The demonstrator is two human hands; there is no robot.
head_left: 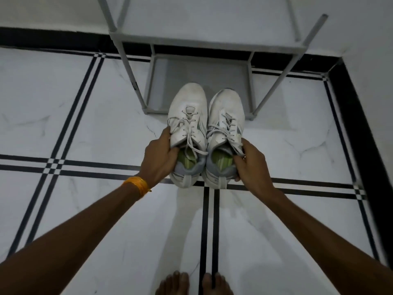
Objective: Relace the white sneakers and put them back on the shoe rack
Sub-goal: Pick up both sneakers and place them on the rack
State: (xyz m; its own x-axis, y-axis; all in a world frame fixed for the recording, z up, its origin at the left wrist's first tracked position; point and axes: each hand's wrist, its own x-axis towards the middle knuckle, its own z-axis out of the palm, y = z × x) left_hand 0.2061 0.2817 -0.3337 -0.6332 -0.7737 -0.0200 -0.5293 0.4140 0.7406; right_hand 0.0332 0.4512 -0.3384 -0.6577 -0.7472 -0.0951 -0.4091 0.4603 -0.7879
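Two white sneakers with laces threaded and green insoles are held side by side in the air, toes pointing away from me. My left hand [160, 158] grips the left sneaker [188, 116] at its collar, fingers inside the opening. My right hand [252, 165] grips the right sneaker [226, 116] the same way. The toes hang over the front of the lowest shelf of the grey metal shoe rack [148, 86], which stands against the wall. Loose lace ends drape across both shoe openings.
The rack's upper shelf [202, 22] spans the top of the view, its front legs slanting down on either side. White marble floor [85, 116] with black stripes lies all around. My bare toes [193, 284] show at the bottom edge. An orange band circles my left wrist.
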